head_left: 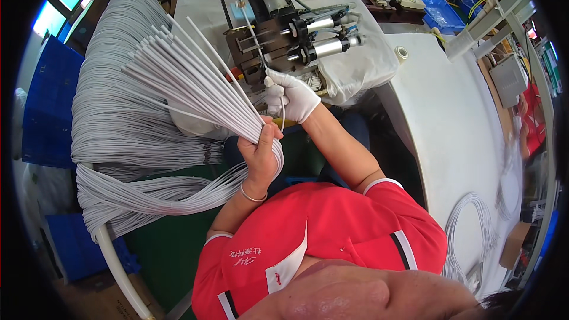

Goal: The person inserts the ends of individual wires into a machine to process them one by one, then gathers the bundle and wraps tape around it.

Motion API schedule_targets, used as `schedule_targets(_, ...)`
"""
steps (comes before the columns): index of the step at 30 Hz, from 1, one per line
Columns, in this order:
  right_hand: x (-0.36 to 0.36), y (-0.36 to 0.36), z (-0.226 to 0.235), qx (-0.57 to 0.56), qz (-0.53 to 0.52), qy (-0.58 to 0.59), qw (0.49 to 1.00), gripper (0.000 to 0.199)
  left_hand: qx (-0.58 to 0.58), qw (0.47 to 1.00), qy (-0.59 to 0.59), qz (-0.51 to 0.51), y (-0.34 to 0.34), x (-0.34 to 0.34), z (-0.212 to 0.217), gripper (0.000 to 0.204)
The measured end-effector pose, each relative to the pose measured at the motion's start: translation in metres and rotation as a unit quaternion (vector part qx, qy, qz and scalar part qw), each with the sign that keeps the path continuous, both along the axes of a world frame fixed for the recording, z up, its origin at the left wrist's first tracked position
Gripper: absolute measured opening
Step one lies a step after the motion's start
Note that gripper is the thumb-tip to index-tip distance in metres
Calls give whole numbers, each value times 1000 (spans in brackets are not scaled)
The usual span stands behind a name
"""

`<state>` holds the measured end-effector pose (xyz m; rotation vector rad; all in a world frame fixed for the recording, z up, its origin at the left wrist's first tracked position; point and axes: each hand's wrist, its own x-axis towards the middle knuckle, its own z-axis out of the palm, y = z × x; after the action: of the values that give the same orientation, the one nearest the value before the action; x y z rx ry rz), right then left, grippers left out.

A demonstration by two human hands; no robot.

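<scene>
My left hand, bare and with a bangle at the wrist, is closed round a thick bundle of thin white-grey cables. Their cut ends fan out up and to the left; below the fist they loop back left. My right hand, in a white glove, pinches a single cable that curves up out of the bundle. The gloved fingertips are right at the lower front of a dark bench machine with metal cylinders. Exactly where that cable's tip lies, I cannot tell.
A large mass of cables hangs over a pale rail at left. To the right stands a white table with coiled cable and a small tape roll. A blue tray sits at the back.
</scene>
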<state>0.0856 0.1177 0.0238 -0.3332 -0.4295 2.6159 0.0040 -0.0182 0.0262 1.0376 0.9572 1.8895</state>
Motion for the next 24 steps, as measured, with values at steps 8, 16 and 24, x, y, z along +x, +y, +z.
schedule_targets(8, -2, -4, 4, 32, -35, -50, 998, 24, -42, 995, -86, 16, 7, -3, -2, 15)
schedule_targets(16, 23, -19, 17, 244, -91, -10, 966, 26, -48, 994, -93, 37, 20, -16, -21, 9)
schedule_targets(24, -3, -40, 22, 327, -276, -240, 871, 17, -78, 995, -55, 37, 22, -9, -32, 8)
